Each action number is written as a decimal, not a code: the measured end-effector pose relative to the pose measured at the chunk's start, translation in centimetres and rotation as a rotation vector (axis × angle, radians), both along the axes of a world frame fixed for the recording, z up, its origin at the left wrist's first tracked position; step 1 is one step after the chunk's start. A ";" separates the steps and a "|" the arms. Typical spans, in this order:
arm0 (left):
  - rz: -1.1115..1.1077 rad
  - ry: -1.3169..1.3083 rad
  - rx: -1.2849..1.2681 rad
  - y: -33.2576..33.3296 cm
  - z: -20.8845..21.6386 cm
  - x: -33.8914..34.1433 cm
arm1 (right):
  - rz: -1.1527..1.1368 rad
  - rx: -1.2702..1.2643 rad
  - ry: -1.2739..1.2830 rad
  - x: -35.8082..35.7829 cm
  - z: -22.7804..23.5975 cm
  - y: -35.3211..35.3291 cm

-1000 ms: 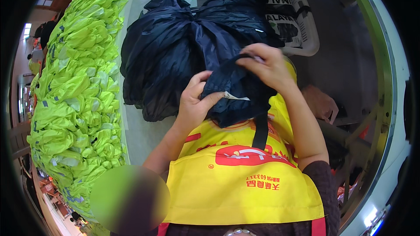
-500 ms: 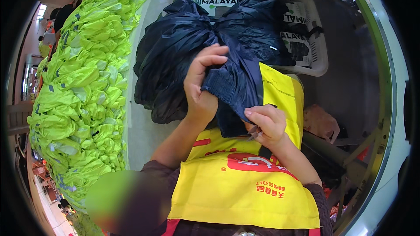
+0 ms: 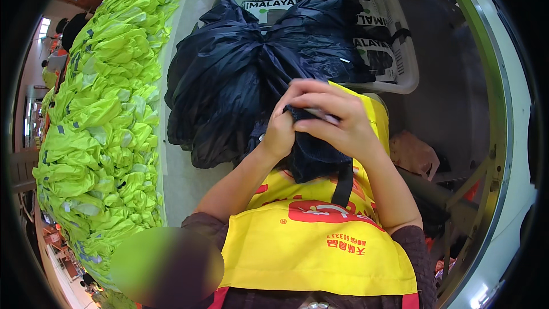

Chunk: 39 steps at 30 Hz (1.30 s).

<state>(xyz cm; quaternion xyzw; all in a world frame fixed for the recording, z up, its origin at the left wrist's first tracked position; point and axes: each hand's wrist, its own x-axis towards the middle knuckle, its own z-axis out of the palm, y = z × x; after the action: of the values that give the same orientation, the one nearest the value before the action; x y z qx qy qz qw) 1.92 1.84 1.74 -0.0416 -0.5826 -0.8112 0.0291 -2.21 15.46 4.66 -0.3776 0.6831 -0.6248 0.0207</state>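
Note:
A dark navy garment (image 3: 229, 80) of thin shiny fabric lies bunched before me, its thicker ribbed edge (image 3: 314, 151) hanging over my lap. My left hand (image 3: 278, 131) is closed around part of this edge. My right hand (image 3: 346, 117) comes over from the right, fingers curled against the left hand and pinching the same dark cloth. Something small and pale grey, perhaps metal, shows between the right fingers, but its kind is hidden. A black strip (image 3: 343, 184) hangs down below the right hand over my yellow apron (image 3: 320, 263).
To the left rises a long heap of bright yellow-green garments (image 3: 103, 126). A white plastic basket (image 3: 409, 68) with dark clothing and printed packages stands behind the navy garment. A metal frame (image 3: 497, 109) runs along the right. Crumpled pinkish material (image 3: 412, 154) lies below it.
My right hand has moved up and left from the garment's lower edge to meet my left hand. The ribbed edge is now gathered between them. A metal tip seen at the right hand earlier is mostly hidden.

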 end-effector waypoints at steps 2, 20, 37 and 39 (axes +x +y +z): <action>-0.025 -0.191 0.105 -0.2 -1.1 0.3 | 0.116 -0.140 -0.175 -0.8 -2.3 -1.0; -0.179 -0.279 0.397 -0.6 -2.3 -0.2 | -0.185 -0.263 -0.685 1.4 -2.4 0.2; -0.173 -0.226 0.176 -0.2 -3.0 0.5 | -0.132 0.479 -0.268 3.2 -0.2 2.4; -0.175 -0.231 0.164 -0.2 -3.0 0.6 | -0.146 0.396 -0.309 3.1 -0.9 2.5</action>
<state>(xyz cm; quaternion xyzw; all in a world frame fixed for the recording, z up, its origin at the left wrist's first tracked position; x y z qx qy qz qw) 2.52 1.65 -1.24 0.0037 -0.5082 -0.8547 -0.1055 0.85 17.98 3.75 -0.2162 0.8062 -0.5290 0.1532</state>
